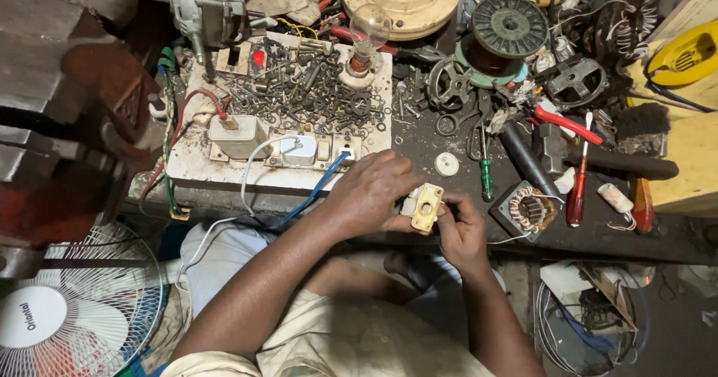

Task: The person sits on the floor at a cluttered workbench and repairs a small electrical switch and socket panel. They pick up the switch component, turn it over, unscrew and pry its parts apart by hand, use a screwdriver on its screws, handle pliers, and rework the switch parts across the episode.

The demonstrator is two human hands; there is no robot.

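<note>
Hands met at the bench edge: left hand (372, 191) gripped the cream switch (424, 206), right hand (460, 227) pinched its right end, long axis upright.

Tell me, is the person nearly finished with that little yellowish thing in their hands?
Hard to say. Both hands are on it: the left hand and the right hand grip the small cream plastic part above the bench edge. Its round hole looks open. The green screwdriver lies unused beside them, and the small white disc sits loose on the bench, so fitting work seems left.
</note>
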